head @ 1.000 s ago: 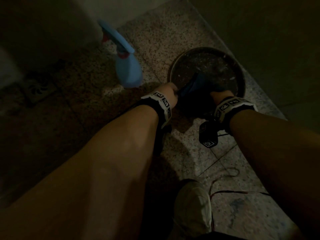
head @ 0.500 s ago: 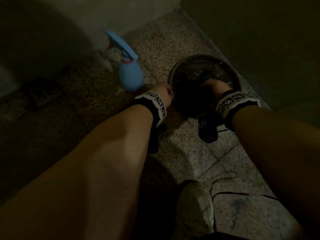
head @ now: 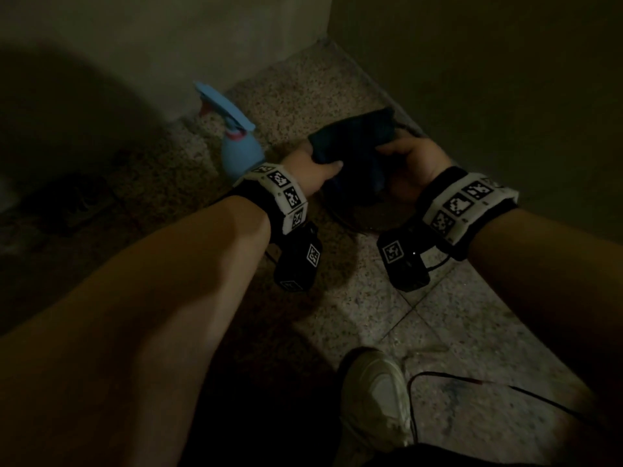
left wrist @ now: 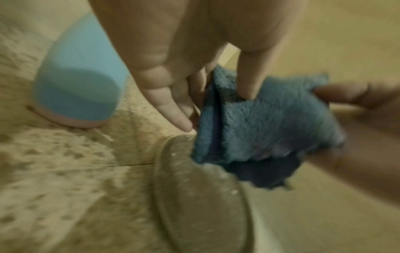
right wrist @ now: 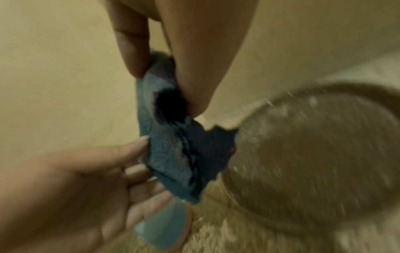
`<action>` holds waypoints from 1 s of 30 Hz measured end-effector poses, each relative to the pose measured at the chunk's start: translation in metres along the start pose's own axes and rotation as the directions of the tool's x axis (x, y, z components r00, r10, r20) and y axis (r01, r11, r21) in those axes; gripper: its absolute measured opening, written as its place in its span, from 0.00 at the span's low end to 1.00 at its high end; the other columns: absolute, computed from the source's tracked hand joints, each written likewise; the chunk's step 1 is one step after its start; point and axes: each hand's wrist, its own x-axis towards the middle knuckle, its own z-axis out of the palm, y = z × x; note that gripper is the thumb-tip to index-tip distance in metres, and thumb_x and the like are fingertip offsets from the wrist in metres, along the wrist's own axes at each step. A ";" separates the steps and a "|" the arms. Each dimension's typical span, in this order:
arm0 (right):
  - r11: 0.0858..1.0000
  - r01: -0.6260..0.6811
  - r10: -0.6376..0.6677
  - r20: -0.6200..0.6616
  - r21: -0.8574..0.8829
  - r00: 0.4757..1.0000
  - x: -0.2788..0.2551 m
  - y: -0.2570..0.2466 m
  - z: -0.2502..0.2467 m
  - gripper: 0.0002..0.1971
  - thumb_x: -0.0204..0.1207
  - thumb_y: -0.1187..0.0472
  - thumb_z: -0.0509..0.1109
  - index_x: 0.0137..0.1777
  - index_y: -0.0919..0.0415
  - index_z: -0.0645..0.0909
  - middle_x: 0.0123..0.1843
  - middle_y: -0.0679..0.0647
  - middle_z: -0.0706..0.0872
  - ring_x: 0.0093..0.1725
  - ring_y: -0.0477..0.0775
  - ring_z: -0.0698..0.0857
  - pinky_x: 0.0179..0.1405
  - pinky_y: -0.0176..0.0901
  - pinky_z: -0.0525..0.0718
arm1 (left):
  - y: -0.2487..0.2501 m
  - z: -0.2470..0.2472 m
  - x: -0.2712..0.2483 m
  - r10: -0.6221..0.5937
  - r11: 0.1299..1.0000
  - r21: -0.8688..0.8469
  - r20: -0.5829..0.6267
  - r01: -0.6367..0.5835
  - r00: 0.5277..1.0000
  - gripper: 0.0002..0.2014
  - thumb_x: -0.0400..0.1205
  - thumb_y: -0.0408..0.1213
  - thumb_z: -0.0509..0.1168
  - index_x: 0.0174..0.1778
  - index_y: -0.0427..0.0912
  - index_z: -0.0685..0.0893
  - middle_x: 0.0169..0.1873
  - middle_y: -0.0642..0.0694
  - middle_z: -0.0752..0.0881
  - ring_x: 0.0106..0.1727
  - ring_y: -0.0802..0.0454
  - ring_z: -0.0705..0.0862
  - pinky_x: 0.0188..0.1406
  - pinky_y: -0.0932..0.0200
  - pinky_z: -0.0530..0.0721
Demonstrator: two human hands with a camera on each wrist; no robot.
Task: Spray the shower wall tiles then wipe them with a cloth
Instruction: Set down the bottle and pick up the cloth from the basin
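Note:
A dark blue fluffy cloth [head: 354,143] [left wrist: 266,126] [right wrist: 173,154] hangs folded between both hands, above a round metal basin [head: 364,217] [left wrist: 194,196] [right wrist: 314,154] on the floor. My left hand [head: 313,166] [left wrist: 216,95] pinches its left edge with thumb and fingers. My right hand [head: 408,160] [right wrist: 164,75] pinches the opposite edge. A light blue spray bottle [head: 239,143] [left wrist: 80,85] [right wrist: 164,224] stands on the floor just left of my left wrist, nozzle pointing toward the pale wall tiles [head: 168,45].
The speckled floor [head: 337,298] meets walls at the back and at the right [head: 488,79], forming a corner. A white shoe [head: 374,396] is near the bottom edge, with a thin cable [head: 505,387] beside it. A dark floor drain [head: 84,203] lies at the left.
Both hands have risen out of the basin, lifting the cloth clear of it and spreading it between them. The view has moved closer to the hands.

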 end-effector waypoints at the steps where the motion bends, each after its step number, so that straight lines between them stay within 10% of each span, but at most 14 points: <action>1: 1.000 0.013 -0.014 -0.003 -0.015 1.000 -0.003 -0.002 0.000 0.25 0.78 0.75 0.53 0.74 0.61 0.68 0.67 0.62 0.78 0.58 0.63 0.83 0.48 0.52 0.84 | 0.004 -0.001 -0.004 0.006 1.000 -0.026 -0.002 -0.007 1.000 0.27 0.82 0.39 0.64 0.76 0.39 0.67 0.72 0.40 0.75 0.73 0.42 0.74 0.72 0.48 0.75; 8: 0.862 0.128 -0.212 -0.119 -0.490 0.970 -0.028 -0.016 0.008 0.35 0.74 0.57 0.73 0.79 0.57 0.62 0.68 0.53 0.78 0.62 0.55 0.81 0.65 0.52 0.81 | 0.032 -0.030 -0.035 0.169 0.985 -0.044 -0.005 -0.169 0.986 0.25 0.83 0.33 0.62 0.76 0.38 0.66 0.74 0.41 0.74 0.76 0.46 0.71 0.75 0.50 0.72; 14: 0.646 0.302 -0.376 0.052 -0.701 0.925 -0.063 -0.044 0.054 0.32 0.76 0.55 0.71 0.77 0.59 0.64 0.71 0.53 0.76 0.66 0.51 0.78 0.69 0.48 0.76 | 0.061 -0.081 -0.083 0.291 0.953 -0.078 -0.022 -0.292 0.956 0.23 0.81 0.32 0.64 0.73 0.38 0.70 0.69 0.37 0.78 0.70 0.43 0.77 0.73 0.43 0.74; 20: 0.612 0.519 -0.495 0.223 -0.596 0.840 -0.091 -0.082 0.114 0.26 0.77 0.61 0.69 0.73 0.63 0.66 0.62 0.51 0.78 0.65 0.52 0.79 0.68 0.48 0.78 | 0.094 -0.137 -0.117 0.410 0.898 -0.122 -0.119 -0.423 0.904 0.20 0.82 0.23 0.59 0.71 0.31 0.69 0.56 0.42 0.81 0.47 0.58 0.83 0.47 0.71 0.85; 30: 0.612 0.634 -0.538 0.339 -0.473 0.772 -0.114 -0.139 0.191 0.22 0.75 0.67 0.70 0.64 0.55 0.65 0.59 0.47 0.78 0.63 0.50 0.79 0.68 0.53 0.79 | 0.152 -0.204 -0.149 0.500 0.822 -0.181 -0.221 -0.539 0.837 0.19 0.82 0.23 0.59 0.69 0.31 0.70 0.52 0.44 0.83 0.49 0.58 0.83 0.53 0.65 0.84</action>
